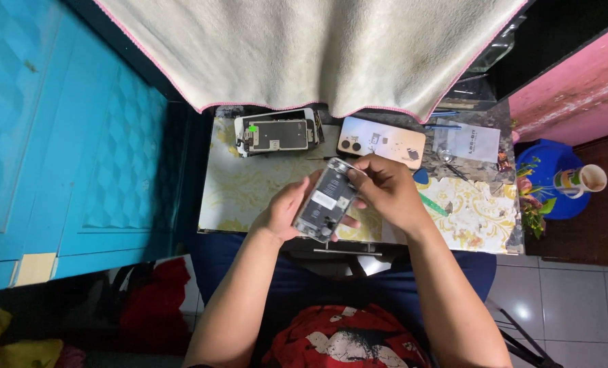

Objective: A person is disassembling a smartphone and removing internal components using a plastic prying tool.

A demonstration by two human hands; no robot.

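- While you sit at the counter, your left hand cradles an opened phone from beneath, fingers curled round its left edge, and it is held just above the counter's near edge.
- Your right hand comes over the phone's far right corner, fingertips pressed together there; whether they pinch a small part or tool, you cannot tell.
- Judging by the bare insides, with the battery and board showing and no screen on it, the opening is done; the work inside looks to be midway, and closing up is left.
- One phone is in your hands.
- Farther back on the counter lie a stack of dismantled screen parts at left, count unclear, and one pale phone back cover just right of it.
- One green flat tool lies near your right wrist, and one sheet of paper sits far right.
- One cream towel hangs over the far side.
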